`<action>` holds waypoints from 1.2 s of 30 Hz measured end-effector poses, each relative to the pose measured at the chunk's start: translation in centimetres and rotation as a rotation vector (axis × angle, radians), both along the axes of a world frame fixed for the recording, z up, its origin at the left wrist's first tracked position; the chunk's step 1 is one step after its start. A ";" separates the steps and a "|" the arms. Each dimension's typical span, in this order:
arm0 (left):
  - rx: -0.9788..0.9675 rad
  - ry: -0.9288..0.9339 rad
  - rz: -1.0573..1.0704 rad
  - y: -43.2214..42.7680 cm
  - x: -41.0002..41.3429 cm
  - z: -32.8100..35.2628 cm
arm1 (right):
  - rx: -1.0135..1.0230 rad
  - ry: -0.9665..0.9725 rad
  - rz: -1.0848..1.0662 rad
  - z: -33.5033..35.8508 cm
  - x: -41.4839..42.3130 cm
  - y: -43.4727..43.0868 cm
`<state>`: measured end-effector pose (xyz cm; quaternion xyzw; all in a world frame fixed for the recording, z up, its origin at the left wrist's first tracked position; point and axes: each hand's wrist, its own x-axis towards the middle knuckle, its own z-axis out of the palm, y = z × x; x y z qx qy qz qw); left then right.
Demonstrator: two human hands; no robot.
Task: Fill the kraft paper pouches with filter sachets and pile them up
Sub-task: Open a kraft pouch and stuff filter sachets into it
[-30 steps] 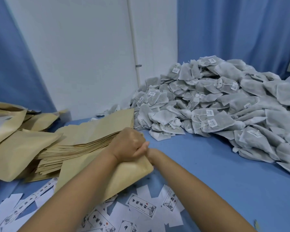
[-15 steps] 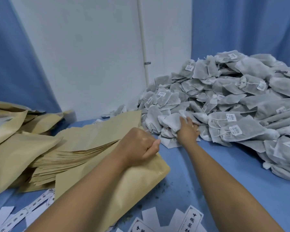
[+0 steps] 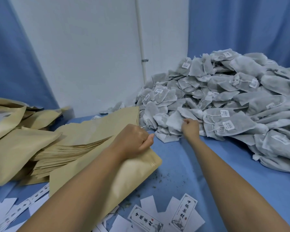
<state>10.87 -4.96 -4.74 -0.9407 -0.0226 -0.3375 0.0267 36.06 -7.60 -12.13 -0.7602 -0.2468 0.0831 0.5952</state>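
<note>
My left hand (image 3: 135, 140) grips the top edge of a kraft paper pouch (image 3: 137, 169) that lies on the blue table under my forearm. At the near edge of a big heap of grey filter sachets (image 3: 233, 101), my right hand (image 3: 190, 127) pinches one white sachet (image 3: 174, 122) between its curled fingers. A flat stack of empty kraft pouches (image 3: 84, 136) lies just left of my left hand. Filled, puffy kraft pouches (image 3: 15, 148) are piled at the far left.
White paper labels with black printed characters (image 3: 182, 213) are scattered along the near table edge. Dark crumbs speckle the blue tabletop (image 3: 179, 164) between my arms. A white wall with a thin pipe (image 3: 141, 47) and blue curtains close off the back.
My right hand left the pouch mouth, reached out to the sachet heap and took hold of a sachet. My left hand kept its grip on the pouch.
</note>
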 end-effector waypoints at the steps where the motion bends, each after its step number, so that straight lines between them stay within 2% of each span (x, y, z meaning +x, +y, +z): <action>1: 0.003 0.004 0.003 0.0 0.0 0.0 | -0.099 -0.030 0.099 0.3 -0.3 0.4; 3: 0.016 0.010 0.018 0.1 0.0 0.0 | -0.311 -0.058 0.201 0.3 -0.8 1.5; 5: 0.018 0.031 0.036 0.2 0.1 -0.2 | -0.466 -0.165 0.221 -0.5 -0.7 2.0; 7: 0.021 0.043 0.038 0.1 0.1 -0.4 | -0.486 -0.317 0.142 -1.7 0.0 2.2; 9: 0.014 0.045 0.036 0.1 0.0 -0.3 | -0.303 -0.360 0.034 -2.0 0.5 1.7; 11: 0.014 0.042 0.040 0.1 -0.2 -0.1 | -0.065 -0.321 0.015 -1.6 0.1 0.7; 13: 0.007 0.045 0.046 -0.1 -0.5 0.0 | 0.088 -0.289 0.010 -1.1 -0.6 -0.7; 18: 0.012 0.083 0.036 -1.8 -1.8 0.3 | 0.366 -0.058 0.060 0.5 -3.0 -4.5; 21: 0.039 0.121 0.015 -3.2 -2.9 0.5 | 0.483 0.118 0.160 1.8 -4.7 -7.0; 23: 0.044 0.133 -0.004 -4.1 -3.6 0.9 | 0.380 -0.023 0.192 2.5 -5.9 -8.2; 25: 0.055 0.114 -0.023 -4.9 -4.3 1.4 | -0.045 -0.350 0.256 3.0 -6.4 -8.8; 27: 0.061 0.103 -0.034 -5.6 -4.9 1.9 | -0.459 -0.528 0.362 3.5 -7.3 -9.3; 28: 0.060 0.097 -0.038 -5.8 -5.2 2.0 | -0.524 -0.525 0.411 3.6 -7.7 -9.5; 32: 0.032 0.068 -0.042 -6.4 -6.5 2.4 | -0.466 -0.229 0.674 3.0 -9.9 -10.1; 34: 0.033 0.070 -0.033 -6.6 -6.9 2.4 | -0.496 -0.184 0.737 2.6 -10.8 -10.1; 36: 0.034 0.083 -0.016 -6.6 -7.2 2.4 | -0.624 -0.226 0.843 2.6 -11.3 -9.9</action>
